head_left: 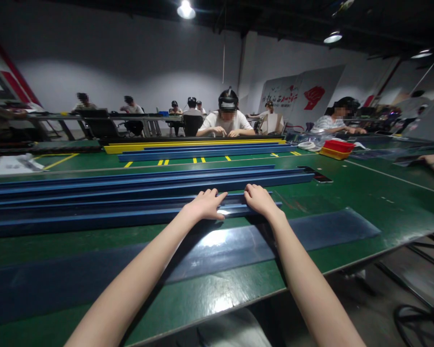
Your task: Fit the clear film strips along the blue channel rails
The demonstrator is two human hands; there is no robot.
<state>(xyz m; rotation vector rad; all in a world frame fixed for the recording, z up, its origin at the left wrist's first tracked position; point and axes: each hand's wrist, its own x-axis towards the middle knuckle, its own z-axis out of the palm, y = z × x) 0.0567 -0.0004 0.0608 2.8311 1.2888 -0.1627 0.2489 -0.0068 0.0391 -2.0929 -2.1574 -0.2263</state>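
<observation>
Behind the nearest blue rail two more long blue rails are laid side by side across the green bench, and a dark phone is seen at their right end. Farther back a yellow rail and further blue ones are stacked, with a red tray set on a yellow tray to the right. Nothing is placed between the hands and the nearest rail. The left hand is laid palm down on that rail near its right end, its fingers held together and stretched flat along the top. The right hand is set just beside it, apart from it by a small gap, its fingers curled over the rail's far edge; whether the rail is actually gripped cannot be told. A dark glossy strip is spread on the bench between the rail and the near edge, under both forearms. Yellow markings are painted on the bench top. Across the bench a person in a white shirt is seated, others are seated at rows behind, and the grey-walled hall is lit by ceiling lamps.
</observation>
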